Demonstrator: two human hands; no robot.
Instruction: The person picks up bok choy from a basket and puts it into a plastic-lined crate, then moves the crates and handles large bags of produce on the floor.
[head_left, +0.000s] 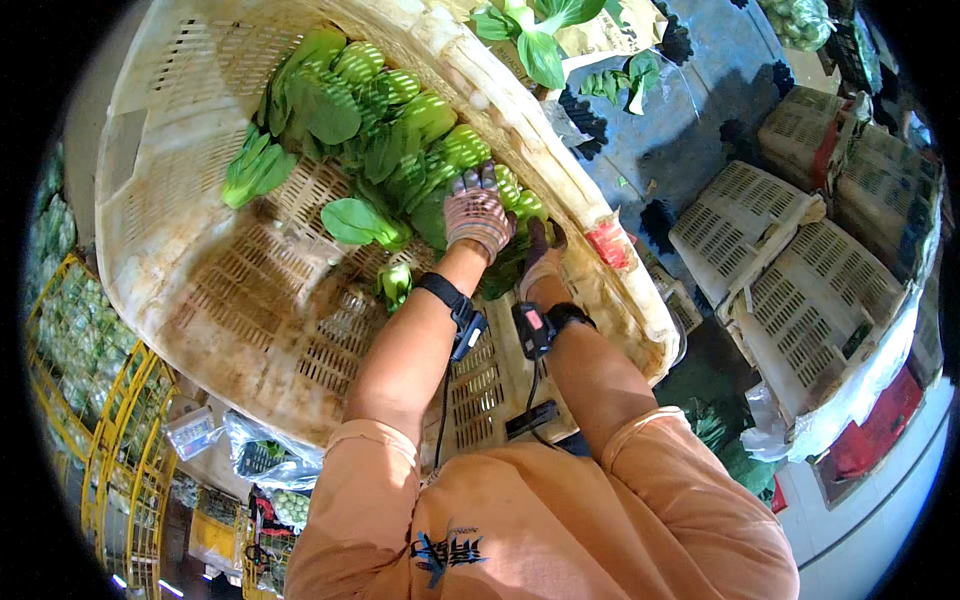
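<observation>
A large, stained white plastic crate (247, 292) with slotted walls and floor lies before me. Heads of green bok choy (397, 135) are packed in rows along its far right wall. My left hand (480, 210), in a striped knit glove, lies with its fingers on the leaves of this row. Close beside it, my right hand (544, 251), in a glove with dark fingertips, reaches down at the row's near end against the crate wall; whether it grips a head is hidden. Loose heads of bok choy (259, 166) and a fallen leafy head (364, 223) lie apart on the crate floor.
Beyond the crate, a blue surface (630, 150) carries loose leaves and brown paper (600, 37). Slotted white crates (810, 300) stand at the right. Yellow metal racks (112, 450) with produce are at the lower left, near a clear plastic bag (274, 454). Cables hang from both wrist devices.
</observation>
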